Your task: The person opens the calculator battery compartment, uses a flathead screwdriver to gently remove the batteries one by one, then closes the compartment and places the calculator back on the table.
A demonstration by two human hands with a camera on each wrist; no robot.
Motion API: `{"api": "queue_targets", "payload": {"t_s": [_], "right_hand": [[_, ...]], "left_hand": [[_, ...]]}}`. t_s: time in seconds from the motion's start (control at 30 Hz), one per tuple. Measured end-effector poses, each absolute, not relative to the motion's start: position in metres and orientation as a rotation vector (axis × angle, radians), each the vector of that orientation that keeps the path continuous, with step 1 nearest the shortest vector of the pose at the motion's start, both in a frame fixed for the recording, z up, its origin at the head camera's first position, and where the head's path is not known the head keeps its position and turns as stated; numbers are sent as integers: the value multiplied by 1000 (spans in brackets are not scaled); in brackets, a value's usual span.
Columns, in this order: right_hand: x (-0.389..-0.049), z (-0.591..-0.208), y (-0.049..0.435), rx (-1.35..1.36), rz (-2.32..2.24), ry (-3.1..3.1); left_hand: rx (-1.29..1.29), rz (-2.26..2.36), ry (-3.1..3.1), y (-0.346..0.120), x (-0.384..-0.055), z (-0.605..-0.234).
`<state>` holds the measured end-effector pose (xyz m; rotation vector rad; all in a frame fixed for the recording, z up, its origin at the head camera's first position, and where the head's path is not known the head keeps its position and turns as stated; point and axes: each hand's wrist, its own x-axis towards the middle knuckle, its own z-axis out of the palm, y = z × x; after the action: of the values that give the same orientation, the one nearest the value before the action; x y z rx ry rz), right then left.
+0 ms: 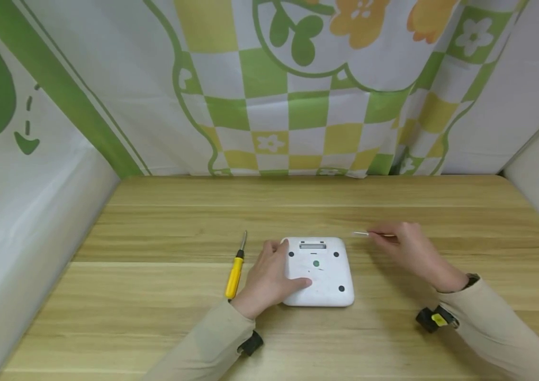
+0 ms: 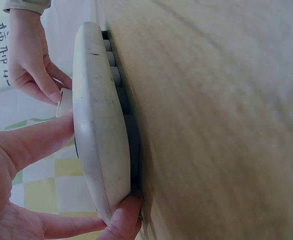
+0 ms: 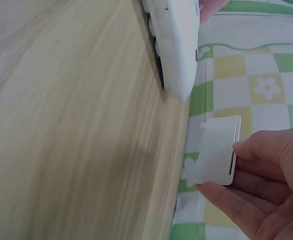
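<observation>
A white calculator (image 1: 329, 278) lies face down on the wooden table, its keys (image 2: 115, 75) toward the tabletop in the left wrist view. Near its far edge the battery compartment (image 1: 313, 246) is uncovered; whether it holds a battery is too small to tell. My left hand (image 1: 267, 278) grips the calculator's left side, thumb across the back and a fingertip at the lower edge. Beyond its far right corner, my right hand (image 1: 410, 248) pinches a thin white battery cover (image 3: 217, 152) by its edges, held above the table and apart from the calculator.
A screwdriver (image 1: 235, 274) with a yellow handle lies left of my left hand, its tip pointing away. Behind the table (image 1: 179, 323) hangs a green, yellow and white checked curtain (image 1: 269, 111). White sheeting (image 1: 26, 211) runs along the left side.
</observation>
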<state>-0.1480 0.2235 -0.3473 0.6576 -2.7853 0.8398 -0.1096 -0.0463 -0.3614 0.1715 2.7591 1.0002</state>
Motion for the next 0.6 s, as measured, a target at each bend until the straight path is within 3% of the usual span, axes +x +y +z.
{"api": "queue_targets", "payload": {"t_s": [0.6], "right_hand": [[-148, -357, 236, 652, 773, -2798]], "left_hand": [[162, 986, 2757, -46, -110, -361]]}}
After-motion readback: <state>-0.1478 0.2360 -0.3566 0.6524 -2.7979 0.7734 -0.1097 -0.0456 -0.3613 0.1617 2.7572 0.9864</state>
